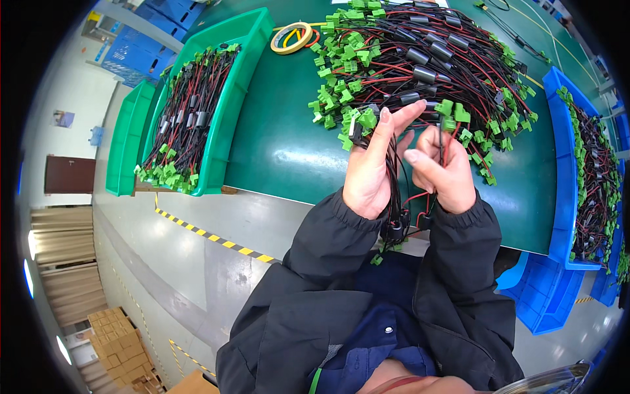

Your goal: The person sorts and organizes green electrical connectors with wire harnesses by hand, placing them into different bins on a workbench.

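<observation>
My left hand point(367, 176) is closed round several black cables point(394, 184) that hang down over the table edge toward my lap. Green and black connectors stick up beside its thumb. Close by, my right hand point(453, 182) pinches a red and black cable just below its green connectors point(449, 121). Dark cylinders and more green plugs dangle under both hands. Beyond my fingers lies a big heap of cable harnesses point(400, 56), black and red wires with grey-black cylinders and green plugs at their ends.
The green table point(282, 148) carries tape rolls point(291, 38) at the back. At left, a green bin point(221, 125) holds more harnesses; another green bin point(128, 141) stands beside it. A blue bin point(563, 197) of harnesses stands at right, above a lower blue bin point(545, 295).
</observation>
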`<state>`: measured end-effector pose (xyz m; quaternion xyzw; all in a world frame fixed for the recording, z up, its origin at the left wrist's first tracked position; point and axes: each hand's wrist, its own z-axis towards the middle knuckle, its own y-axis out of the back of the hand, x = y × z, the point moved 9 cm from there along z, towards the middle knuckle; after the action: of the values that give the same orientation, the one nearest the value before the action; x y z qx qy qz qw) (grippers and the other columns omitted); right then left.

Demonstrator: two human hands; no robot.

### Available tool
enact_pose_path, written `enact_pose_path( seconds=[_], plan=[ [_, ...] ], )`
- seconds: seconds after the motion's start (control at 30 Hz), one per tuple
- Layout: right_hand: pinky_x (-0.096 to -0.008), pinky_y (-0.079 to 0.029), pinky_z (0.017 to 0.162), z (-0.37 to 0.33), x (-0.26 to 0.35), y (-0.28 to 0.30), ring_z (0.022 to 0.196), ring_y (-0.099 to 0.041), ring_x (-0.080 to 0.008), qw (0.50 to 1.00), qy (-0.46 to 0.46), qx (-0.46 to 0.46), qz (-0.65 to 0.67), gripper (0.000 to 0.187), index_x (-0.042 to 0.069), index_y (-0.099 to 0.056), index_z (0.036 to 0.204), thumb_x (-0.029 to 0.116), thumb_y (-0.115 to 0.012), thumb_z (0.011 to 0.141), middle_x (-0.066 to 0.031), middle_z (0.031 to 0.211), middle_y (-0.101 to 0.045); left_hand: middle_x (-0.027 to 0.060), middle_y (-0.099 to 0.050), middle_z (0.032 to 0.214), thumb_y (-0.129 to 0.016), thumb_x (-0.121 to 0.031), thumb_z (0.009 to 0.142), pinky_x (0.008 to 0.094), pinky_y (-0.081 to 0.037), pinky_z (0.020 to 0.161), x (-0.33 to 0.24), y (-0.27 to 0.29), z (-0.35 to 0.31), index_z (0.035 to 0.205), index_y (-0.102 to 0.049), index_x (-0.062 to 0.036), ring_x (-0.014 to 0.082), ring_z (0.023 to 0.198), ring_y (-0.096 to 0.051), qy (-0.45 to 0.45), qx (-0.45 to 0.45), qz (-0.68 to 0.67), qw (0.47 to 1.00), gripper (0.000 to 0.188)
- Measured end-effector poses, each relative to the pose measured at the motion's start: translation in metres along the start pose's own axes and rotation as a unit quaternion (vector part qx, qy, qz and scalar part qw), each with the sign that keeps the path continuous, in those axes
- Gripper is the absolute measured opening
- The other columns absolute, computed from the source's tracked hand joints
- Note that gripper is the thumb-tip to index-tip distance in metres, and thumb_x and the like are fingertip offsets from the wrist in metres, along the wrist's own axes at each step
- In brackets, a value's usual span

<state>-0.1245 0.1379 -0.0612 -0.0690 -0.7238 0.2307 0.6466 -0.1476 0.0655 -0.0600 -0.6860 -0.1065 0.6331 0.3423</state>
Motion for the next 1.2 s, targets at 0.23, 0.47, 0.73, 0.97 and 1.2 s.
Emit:
enact_pose_path(
  seconds=[0.23,0.47,0.73,0.97,1.2],
  plan=[
    [-0.0165,-0.025,0.043,-0.002,0.008,0.006,0.046,-0.033,0.0007,0.977,0.051,-0.089,-0.188,0.009,0.000,-0.058,0.075,0.005,-0.064,0.072,0.0048,0.058,-0.050,0.0121,-0.055,0.104,-0.044,-0.033,0.087,0.0270,-0.042,0.080,0.002,-0.003,-0.005,0.111,-0.049,0.0019,0.0148,0.090,-0.054,0.023,-0.045,-0.091,0.995,0.043],
    [-0.0168,-0.021,0.042,-0.002,0.011,0.011,0.046,-0.030,0.0011,0.977,0.082,-0.114,-0.163,0.008,0.001,-0.058,0.070,0.004,-0.065,0.070,0.0063,0.055,-0.048,0.0147,-0.048,0.115,-0.046,-0.023,0.087,0.0327,-0.039,0.089,0.000,0.000,-0.010,0.113,-0.044,0.0045,0.0205,0.105,-0.047,0.019,-0.020,-0.039,0.999,0.038],
    [-0.0187,-0.039,0.052,-0.003,0.016,0.013,0.055,-0.049,-0.0043,0.962,0.100,-0.118,-0.224,0.010,-0.001,-0.056,0.071,0.003,-0.065,0.070,-0.0002,0.062,-0.055,0.0094,-0.054,0.108,-0.051,-0.018,0.085,0.0269,-0.043,0.078,0.009,0.009,-0.009,0.108,-0.051,0.0010,0.0126,0.090,-0.053,0.030,-0.063,-0.085,0.994,0.030],
    [-0.0149,-0.034,0.049,-0.003,0.013,0.005,0.053,-0.044,-0.0009,0.985,0.000,-0.096,-0.147,0.013,-0.002,-0.059,0.079,0.006,-0.065,0.072,0.0039,0.055,-0.050,0.0129,-0.047,0.117,-0.027,-0.043,0.089,0.0312,-0.036,0.090,0.005,-0.004,-0.014,0.117,-0.040,0.0066,0.0195,0.102,-0.048,0.046,-0.022,-0.069,0.996,0.058],
    [-0.0164,-0.037,0.052,0.000,0.013,0.001,0.056,-0.048,-0.0021,0.985,0.025,-0.083,-0.150,0.011,-0.002,-0.059,0.080,0.007,-0.063,0.074,-0.0005,0.064,-0.057,0.0115,-0.049,0.114,-0.036,-0.034,0.090,0.0296,-0.039,0.085,-0.001,0.005,-0.015,0.112,-0.045,0.0037,0.0153,0.096,-0.050,0.016,-0.045,-0.124,0.991,0.045]
  ],
)
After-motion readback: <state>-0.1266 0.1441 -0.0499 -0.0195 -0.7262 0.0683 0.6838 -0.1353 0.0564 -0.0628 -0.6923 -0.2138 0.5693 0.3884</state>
